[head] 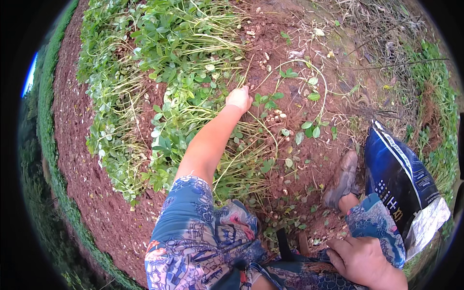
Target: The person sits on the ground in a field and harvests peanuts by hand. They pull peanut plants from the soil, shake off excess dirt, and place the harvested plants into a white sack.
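My left hand reaches forward to the root end of a row of pulled peanut plants. Its fingers are curled round a thin peanut stem; the fingertips are partly hidden. Loose peanut pods lie on the reddish soil just right of that hand. A long bare vine with a few leaves arches over the ground farther right. Down by my right knee rests my right hand, fingers loosely bent and thumb slightly apart, with nothing visible in it. Its palm faces away from view.
A dark blue printed plastic sack bearing writing stands beside my right shoe. Dry straw and twigs cover the upper right. Beyond the plants, reddish soil runs to a green crop strip at the left.
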The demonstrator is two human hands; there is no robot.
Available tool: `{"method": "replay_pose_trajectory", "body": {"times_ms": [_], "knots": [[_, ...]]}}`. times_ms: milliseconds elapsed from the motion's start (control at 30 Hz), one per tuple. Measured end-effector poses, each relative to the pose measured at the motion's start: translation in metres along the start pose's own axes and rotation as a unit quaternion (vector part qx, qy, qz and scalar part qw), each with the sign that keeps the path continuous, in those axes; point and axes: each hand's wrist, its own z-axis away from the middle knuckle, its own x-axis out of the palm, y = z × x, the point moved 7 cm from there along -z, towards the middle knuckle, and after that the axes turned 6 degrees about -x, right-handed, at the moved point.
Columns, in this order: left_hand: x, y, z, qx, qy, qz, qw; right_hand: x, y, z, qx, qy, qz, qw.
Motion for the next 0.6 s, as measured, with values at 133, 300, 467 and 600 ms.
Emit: {"method": "replay_pose_trajectory", "body": {"times_ms": [133,300,467,600], "knots": [[0.001,0.023,0.034,0.064,-0.130,0.271,0.952,0.007,0.011,-0.002,-0.010,0.036,0.030,0.999],[-0.045,0.099,0.199,-0.042,-0.520,0.663,0.537,-0.006,0.034,-0.015,-0.002,0.140,-0.105,0.985],[-0.112,0.149,0.319,0.013,-0.611,0.637,0.470,0.004,0.070,-0.020,0.033,0.190,-0.394,0.899],[-0.121,0.162,0.388,-0.016,-0.567,0.622,0.539,0.032,0.024,-0.021,0.026,0.195,-0.685,0.701]]}}
